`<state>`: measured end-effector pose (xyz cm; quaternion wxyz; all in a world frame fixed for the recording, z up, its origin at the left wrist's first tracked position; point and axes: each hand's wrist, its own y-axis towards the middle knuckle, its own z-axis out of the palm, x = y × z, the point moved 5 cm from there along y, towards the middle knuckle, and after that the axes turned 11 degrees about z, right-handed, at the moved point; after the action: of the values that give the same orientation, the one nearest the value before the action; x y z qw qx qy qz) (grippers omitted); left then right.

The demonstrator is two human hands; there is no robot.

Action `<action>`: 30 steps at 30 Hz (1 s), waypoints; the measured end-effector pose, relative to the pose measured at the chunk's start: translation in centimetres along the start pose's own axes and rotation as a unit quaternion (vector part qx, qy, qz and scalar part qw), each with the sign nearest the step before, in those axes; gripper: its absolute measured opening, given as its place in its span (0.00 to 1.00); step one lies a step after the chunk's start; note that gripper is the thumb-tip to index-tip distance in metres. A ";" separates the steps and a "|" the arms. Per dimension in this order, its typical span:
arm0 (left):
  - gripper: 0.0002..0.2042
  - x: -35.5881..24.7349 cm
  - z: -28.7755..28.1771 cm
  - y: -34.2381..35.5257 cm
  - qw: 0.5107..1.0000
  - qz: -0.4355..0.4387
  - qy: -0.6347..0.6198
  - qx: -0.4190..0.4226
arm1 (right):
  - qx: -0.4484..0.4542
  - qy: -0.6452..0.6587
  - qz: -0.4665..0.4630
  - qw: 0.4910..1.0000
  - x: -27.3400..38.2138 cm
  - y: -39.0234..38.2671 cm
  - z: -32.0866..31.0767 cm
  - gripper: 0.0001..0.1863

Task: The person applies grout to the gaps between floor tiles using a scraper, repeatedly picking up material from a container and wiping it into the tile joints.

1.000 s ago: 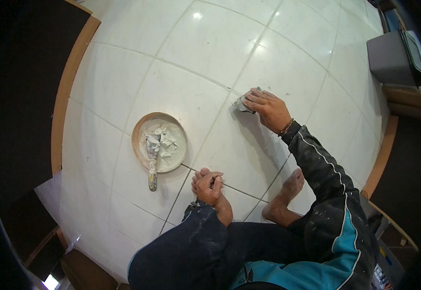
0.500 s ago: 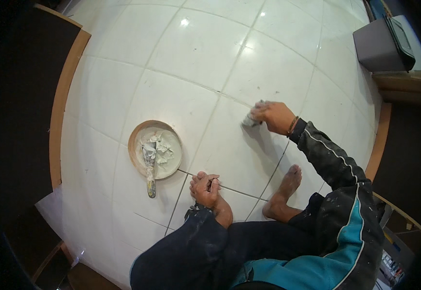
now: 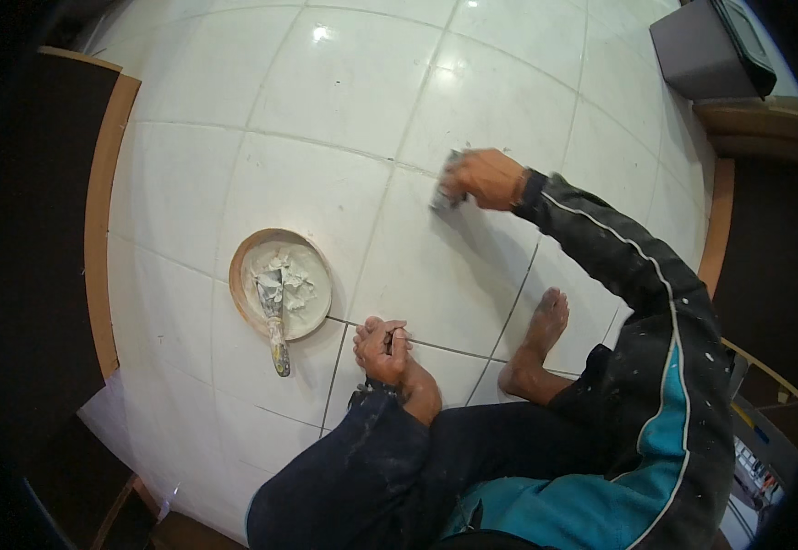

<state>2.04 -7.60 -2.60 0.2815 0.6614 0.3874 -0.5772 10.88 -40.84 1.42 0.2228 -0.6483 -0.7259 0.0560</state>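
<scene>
My right hand (image 3: 489, 179) is closed around a grey, crumpled rag (image 3: 445, 192) and presses it to the white tiled floor (image 3: 436, 275), beside a pale grout line. My left hand (image 3: 383, 359) rests low over my left foot, its fingers curled in; a dark spot shows between thumb and fingers, and what it holds, if anything, I cannot make out. Left of that hand stands a round, shallow bowl (image 3: 238, 293) with a tan rim. Thick white paste (image 3: 296, 282) lies in it. A putty knife (image 3: 276, 332) leans across the near rim, its blade in the paste.
My bare right foot (image 3: 538, 344) is on the floor at the right. Dark panels with wooden edging (image 3: 98, 220) stand along the left, with similar ones on the right. A grey bin (image 3: 706, 55) sits at the far right. Grout lines near me are dark, those farther off pale.
My right hand has swept the rag a little to the left and farther away across the tile. My left hand stays at the foot. The whole view has shifted slightly.
</scene>
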 end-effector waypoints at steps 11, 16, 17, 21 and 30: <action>0.08 1.0 -0.3 -0.7 0.998 -0.058 0.018 0.034 | 0.070 0.063 0.052 0.994 2.4 -14.6 4.4 0.11; 0.08 1.0 0.6 0.0 0.993 -0.072 0.024 0.096 | 0.139 0.196 0.252 0.937 0.0 -17.2 3.5 0.22; 0.09 0.1 1.4 0.1 0.987 -0.090 0.022 0.132 | 0.099 0.272 0.258 0.922 -0.9 -18.5 2.2 0.22; 0.09 1.5 3.7 0.2 0.981 -0.073 0.068 0.167 | 0.036 0.397 0.370 0.839 -1.4 -24.4 -4.6 0.22; 0.11 2.1 5.2 0.6 0.935 -0.015 0.299 0.191 | -0.064 0.543 0.486 0.682 0.0 -33.1 -9.7 0.24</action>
<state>-0.21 -11.76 -5.59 0.0125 0.8388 0.3463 -0.4200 -15.65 -47.95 22.32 0.4774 -0.8396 -0.0628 -0.2516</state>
